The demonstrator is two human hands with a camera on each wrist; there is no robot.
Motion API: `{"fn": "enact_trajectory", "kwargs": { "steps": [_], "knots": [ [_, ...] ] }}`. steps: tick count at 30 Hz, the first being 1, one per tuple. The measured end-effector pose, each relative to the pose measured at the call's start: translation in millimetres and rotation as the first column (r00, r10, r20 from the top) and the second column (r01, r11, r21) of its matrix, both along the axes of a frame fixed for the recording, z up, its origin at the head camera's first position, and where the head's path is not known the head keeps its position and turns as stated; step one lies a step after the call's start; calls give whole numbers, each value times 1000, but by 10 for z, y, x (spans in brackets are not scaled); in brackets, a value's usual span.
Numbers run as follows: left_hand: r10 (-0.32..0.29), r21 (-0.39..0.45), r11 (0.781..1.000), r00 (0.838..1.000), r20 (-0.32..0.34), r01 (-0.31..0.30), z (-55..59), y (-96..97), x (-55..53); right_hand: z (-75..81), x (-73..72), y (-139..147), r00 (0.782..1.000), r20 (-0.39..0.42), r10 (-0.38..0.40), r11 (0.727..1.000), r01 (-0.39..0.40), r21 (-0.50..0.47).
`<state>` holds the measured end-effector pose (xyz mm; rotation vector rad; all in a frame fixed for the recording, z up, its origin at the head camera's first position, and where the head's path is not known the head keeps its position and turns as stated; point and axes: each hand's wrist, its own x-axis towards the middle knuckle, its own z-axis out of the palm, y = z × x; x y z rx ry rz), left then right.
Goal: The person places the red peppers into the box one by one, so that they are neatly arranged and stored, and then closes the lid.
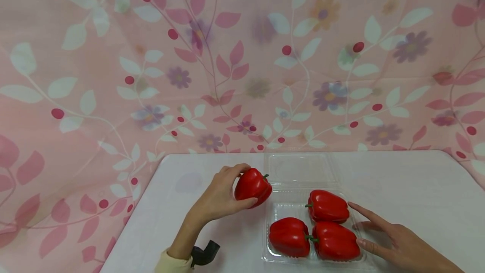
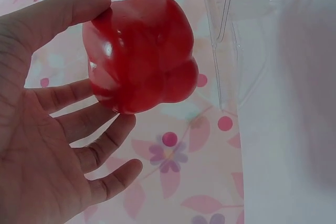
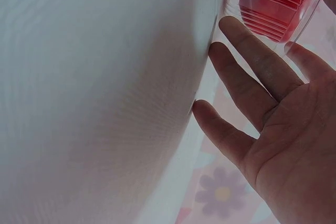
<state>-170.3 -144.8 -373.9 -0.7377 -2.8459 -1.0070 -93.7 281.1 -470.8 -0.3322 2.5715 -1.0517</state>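
Observation:
My left hand [image 1: 223, 195] grips a red bell pepper [image 1: 253, 188] between thumb and fingers, just left of a clear plastic clamshell box [image 1: 267, 239]. In the left wrist view the lobed bottom of that bell pepper [image 2: 139, 53] faces the camera. Three more red peppers lie in the box: one at back right [image 1: 328, 206], one at front left [image 1: 289, 236], one at front right [image 1: 336, 241]. My right hand [image 1: 398, 239] rests at the box's right side with its fingers extended. In the right wrist view, fingertips of the right hand [image 3: 278, 114] meet the table beside the ribbed box wall.
The box's clear lid [image 1: 299, 167] lies folded back toward the far edge of the white table [image 1: 398, 180]. A pink floral cloth [image 1: 242, 62] hangs behind the table. A black strap piece [image 1: 204, 253] sits at the left wrist.

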Motion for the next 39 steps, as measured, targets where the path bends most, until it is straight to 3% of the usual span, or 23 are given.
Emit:
{"fn": "enact_trajectory", "kwargs": {
  "steps": [25,39],
  "knots": [
    [-151,79,986,988,24,149,-23,276,-46,6,-3,-5,1000,7,-9,1000,9,13],
    [-196,23,980,980,19,195,-85,424,-76,-2,0,0,1000,10,-3,1000,3,-4]
  ]
}}
